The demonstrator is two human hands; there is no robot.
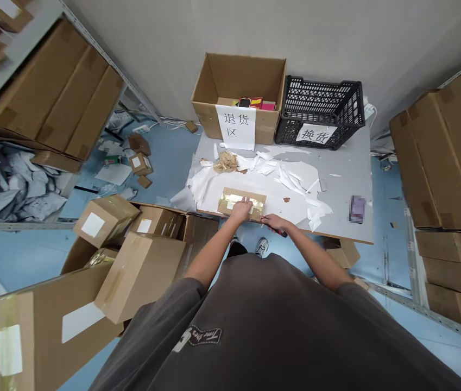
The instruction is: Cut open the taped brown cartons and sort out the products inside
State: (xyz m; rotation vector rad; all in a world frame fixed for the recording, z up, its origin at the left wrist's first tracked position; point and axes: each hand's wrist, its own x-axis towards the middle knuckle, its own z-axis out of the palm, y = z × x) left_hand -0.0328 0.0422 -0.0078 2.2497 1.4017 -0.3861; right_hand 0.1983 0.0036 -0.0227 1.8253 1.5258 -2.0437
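Small carton [241, 193], partly hidden under left fingers [245, 203]

Parcel [230, 200] lies on table [338, 187]; behind it, carton [240, 81] left, crate [315, 116] right.

Saw plain brown on the parcel [250, 194], banded with shiny gold tape [259, 207] — red and black on the tool [278, 232]. Noted black latticework on the crate [289, 130] — pale blue on the floor [169, 157].
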